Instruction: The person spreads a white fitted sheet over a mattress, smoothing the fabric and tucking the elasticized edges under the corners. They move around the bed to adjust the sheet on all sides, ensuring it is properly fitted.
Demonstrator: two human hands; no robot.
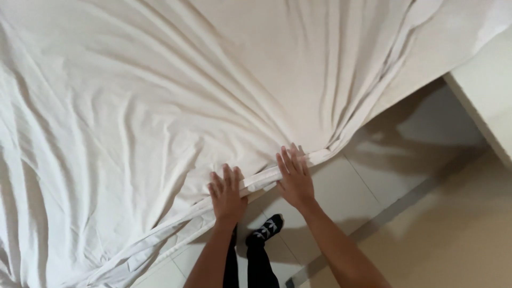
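Left hand (226, 193) and right hand (295, 178) lie flat, fingers spread, gripping nothing, pressing the sheet (160, 106) hem; advise even pressure, smoothing creases beyond fingertips.

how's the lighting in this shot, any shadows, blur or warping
Head view: soft, warm, even light, no glare; the wrinkled white bedsheet shows gentle fold shading; the left hand and right hand look sharp; a broad shadow falls on the pale tiled floor under the overhanging sheet; straight edges bow slightly towards the corners.
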